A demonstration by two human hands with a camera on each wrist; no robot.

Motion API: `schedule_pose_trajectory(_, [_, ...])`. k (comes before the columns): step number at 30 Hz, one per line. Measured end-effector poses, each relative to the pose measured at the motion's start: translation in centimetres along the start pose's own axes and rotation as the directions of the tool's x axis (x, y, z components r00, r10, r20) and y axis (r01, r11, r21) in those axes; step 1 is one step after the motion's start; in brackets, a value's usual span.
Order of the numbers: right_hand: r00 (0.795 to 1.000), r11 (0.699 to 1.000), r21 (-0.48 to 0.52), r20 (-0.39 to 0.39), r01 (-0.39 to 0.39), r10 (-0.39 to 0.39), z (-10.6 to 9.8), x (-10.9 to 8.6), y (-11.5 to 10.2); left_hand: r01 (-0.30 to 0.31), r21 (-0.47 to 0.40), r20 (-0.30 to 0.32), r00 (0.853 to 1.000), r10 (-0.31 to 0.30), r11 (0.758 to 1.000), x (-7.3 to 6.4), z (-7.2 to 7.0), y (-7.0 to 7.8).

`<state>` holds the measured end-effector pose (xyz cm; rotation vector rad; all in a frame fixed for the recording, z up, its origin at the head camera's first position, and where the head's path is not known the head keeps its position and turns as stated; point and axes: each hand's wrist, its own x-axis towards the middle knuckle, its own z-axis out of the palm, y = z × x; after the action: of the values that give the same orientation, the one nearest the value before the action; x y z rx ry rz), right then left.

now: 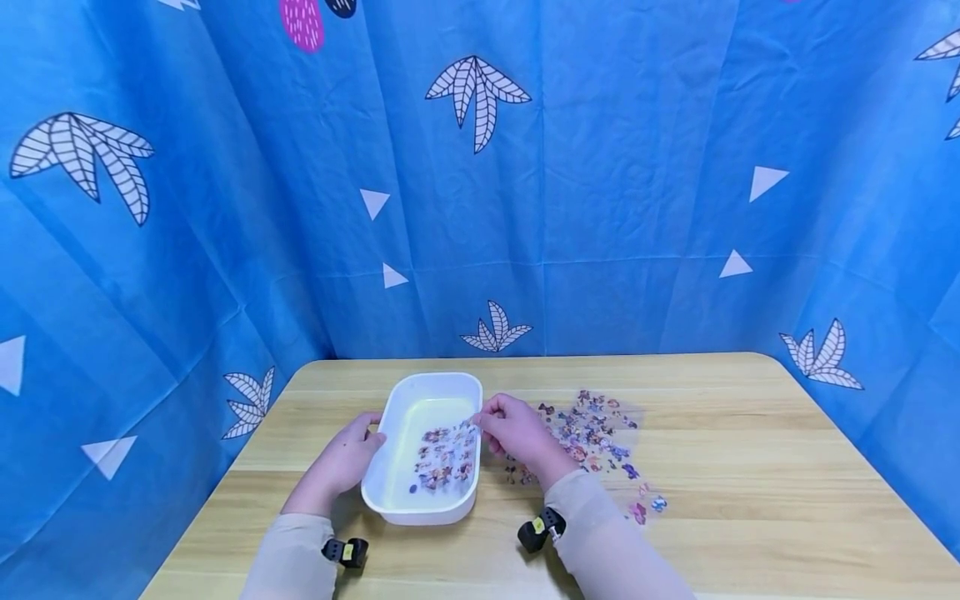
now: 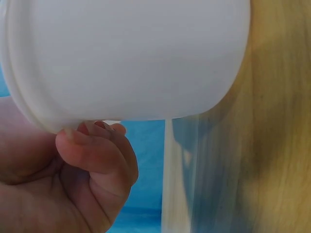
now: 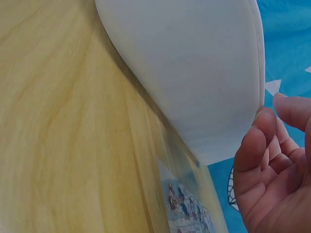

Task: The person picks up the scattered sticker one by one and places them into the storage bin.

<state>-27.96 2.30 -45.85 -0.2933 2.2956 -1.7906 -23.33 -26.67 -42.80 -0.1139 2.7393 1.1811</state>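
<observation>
A white plastic tub [image 1: 408, 400] stands on the table, tilted slightly. My left hand [image 1: 348, 454] grips its left rim, thumb over the edge and fingers below the lip; the left wrist view shows those curled fingers [image 2: 104, 150] against the tub's outer wall [image 2: 136, 58]. At the right rim, my right hand [image 1: 517, 429] pinches the upper corner of a clear sticker sheet [image 1: 446, 458] printed with small colourful figures. That sheet lies inside the tub. In the right wrist view the fingertips [image 3: 252, 145] are beside the tub's rim, and the sheet is hidden.
More clear sticker sheets [image 1: 592, 425] with small figures lie spread on the wooden table [image 1: 750, 467], right of the tub and partly under the right forearm. A blue patterned curtain [image 1: 600, 208] hangs behind the table and along both sides.
</observation>
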Motion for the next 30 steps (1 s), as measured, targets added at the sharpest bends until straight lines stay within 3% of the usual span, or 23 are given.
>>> schedule_pose_trajectory(15, [0.999,0.999,0.012,-0.003,0.04,-0.04,-1.1,-0.3,-0.8,0.007,-0.021,0.005,1.0,-0.007,1.0,0.1,-0.1,0.0])
schedule_pose_trajectory(30, [0.999,1.0,-0.017,-0.047,0.019,-0.02,-5.3,-0.5,-1.0,0.006,-0.028,0.009,1.0,-0.005,1.0,0.1,-0.2,0.0])
